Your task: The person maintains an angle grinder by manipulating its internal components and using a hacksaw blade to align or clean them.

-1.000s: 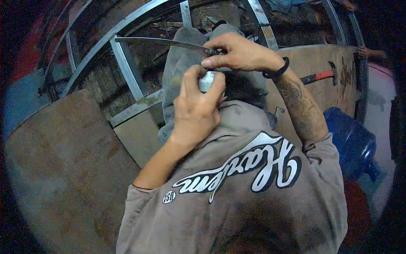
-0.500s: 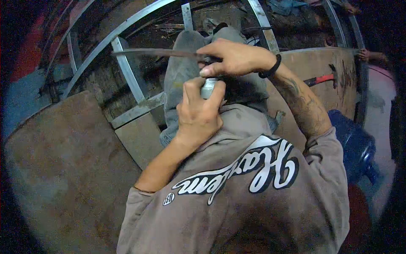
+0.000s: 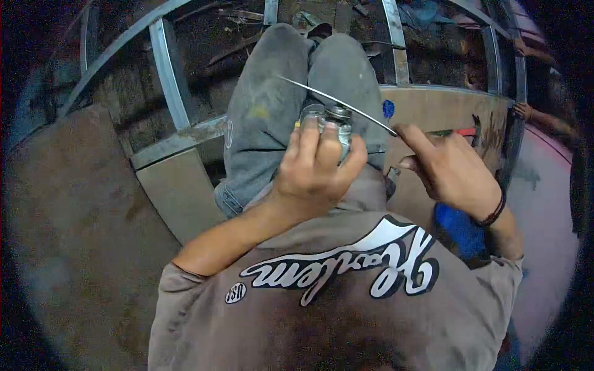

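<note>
My left hand (image 3: pixel 315 167) is wrapped round a small metal and glass-like container (image 3: pixel 342 128) above my lap, its dark round top (image 3: pixel 338 112) facing up. What else lies under those fingers is hidden. To the right, my right hand (image 3: pixel 448 164) pinches one end of a long thin metal strip (image 3: pixel 340 102). The strip slants up and left across the container's top, and its far end is over my knee. Whether strip and top touch, I cannot tell.
Metal frame bars (image 3: pixel 170 74) cross the dark, littered ground ahead. A large brown board (image 3: pixel 80 235) lies left, another board (image 3: pixel 445 105) right with a red-handled tool (image 3: pixel 464 132). A blue object (image 3: pixel 459 229) is beside my right arm. Another person's hand (image 3: pixel 523 111) grips the frame.
My right hand has moved right and down, off the container's top, and the strip now slants. My left hand has shifted right and slightly down with the container. The camera view has shifted.
</note>
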